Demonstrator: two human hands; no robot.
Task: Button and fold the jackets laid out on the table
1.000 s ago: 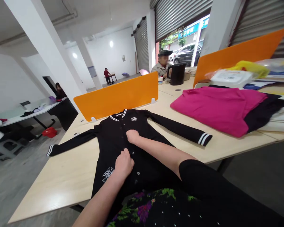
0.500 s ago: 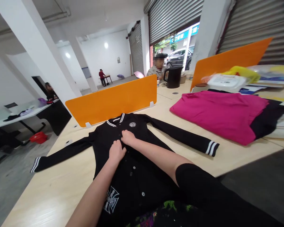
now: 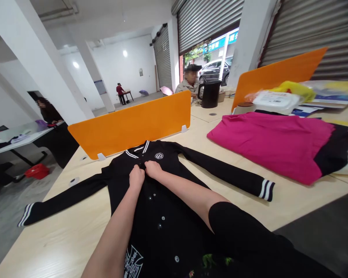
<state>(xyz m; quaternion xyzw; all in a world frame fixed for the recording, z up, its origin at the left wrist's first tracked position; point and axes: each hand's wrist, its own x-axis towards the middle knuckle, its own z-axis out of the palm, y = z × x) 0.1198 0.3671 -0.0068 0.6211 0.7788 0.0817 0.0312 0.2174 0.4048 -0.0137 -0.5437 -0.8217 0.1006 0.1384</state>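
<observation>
A black jacket [image 3: 174, 193] with white-striped collar and cuffs lies face up on the light wood table [image 3: 60, 227], its sleeves spread to both sides. Down its front run several snap buttons, with the two edges parted lower down. My left hand [image 3: 137, 177] is closed on the left front edge, below the collar. Right beside it, my right hand [image 3: 153, 170] pinches the other front edge, under the round white chest print. The fingertips are partly hidden, so the exact snap between them cannot be made out.
An orange divider [image 3: 130, 123] stands just behind the collar. Folded pink cloth [image 3: 266, 143] lies to the right on black fabric. Beyond it are a white plastic box [image 3: 277, 101] and a black pitcher [image 3: 211, 94]. A person [image 3: 190, 81] sits behind the divider.
Both hands have moved up the jacket front toward the collar, still close together. The view has shifted slightly, and the jacket's lower front shows more snaps.
</observation>
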